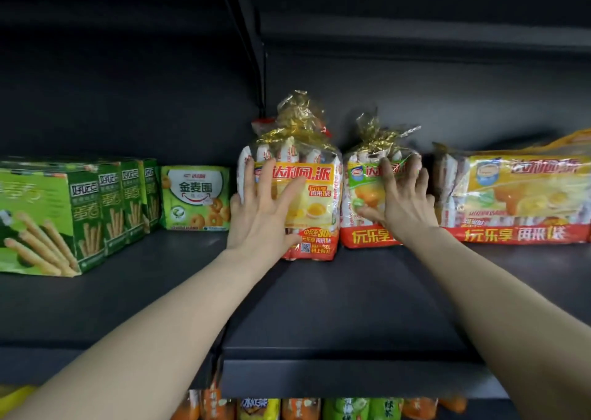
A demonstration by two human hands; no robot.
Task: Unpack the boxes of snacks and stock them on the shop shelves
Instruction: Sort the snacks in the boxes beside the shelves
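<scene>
Two yellow-and-red bags of snack pies with gold-tied tops stand upright side by side at the back of the dark shelf [319, 307]. My left hand [262, 208] lies flat with spread fingers against the front of the left bag [315, 208]. My right hand [399, 202] presses with straight fingers on the front of the right bag [358, 237]. Neither hand wraps around a bag.
A larger bag of the same pies [518, 195] lies to the right. Several green egg-roll boxes [80, 215] and a green biscuit pack [195, 202] stand on the left. Bare shelf lies in front of the bags. More snack packs [319, 408] show on the shelf below.
</scene>
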